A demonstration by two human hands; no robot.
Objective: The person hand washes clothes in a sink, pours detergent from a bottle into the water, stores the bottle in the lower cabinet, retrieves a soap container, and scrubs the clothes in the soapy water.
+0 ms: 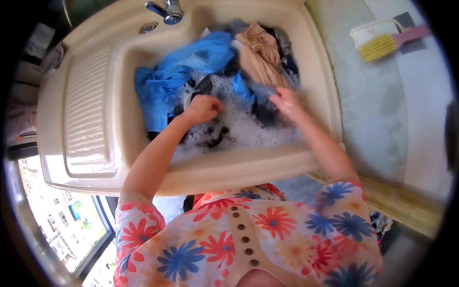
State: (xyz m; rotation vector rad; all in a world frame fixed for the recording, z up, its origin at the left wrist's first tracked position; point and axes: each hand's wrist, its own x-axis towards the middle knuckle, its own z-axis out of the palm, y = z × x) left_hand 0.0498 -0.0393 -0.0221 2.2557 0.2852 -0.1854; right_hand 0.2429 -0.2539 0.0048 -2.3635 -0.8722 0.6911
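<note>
My left hand (203, 110) is closed over the suds, its fingers curled on a dark wet cloth (204, 86) that rises just beyond the knuckles. Pinched in my right hand (287, 103) is a grey-blue cloth (263, 91), which hangs into the foamy water (239, 129). A beige garment (260, 55) lies bunched right behind that hand. To the left, a bright blue garment (165, 81) drapes along the basin's side and back. More dark fabric (217, 137) pokes through the foam below my left hand, partly hidden.
The cream laundry sink (229, 174) has a ribbed washboard (88, 110) on its left and a chrome tap (169, 12) at the back. On the right-hand ledge rests a yellow-bristled brush (377, 48) with a pink handle. A window (62, 220) is at lower left.
</note>
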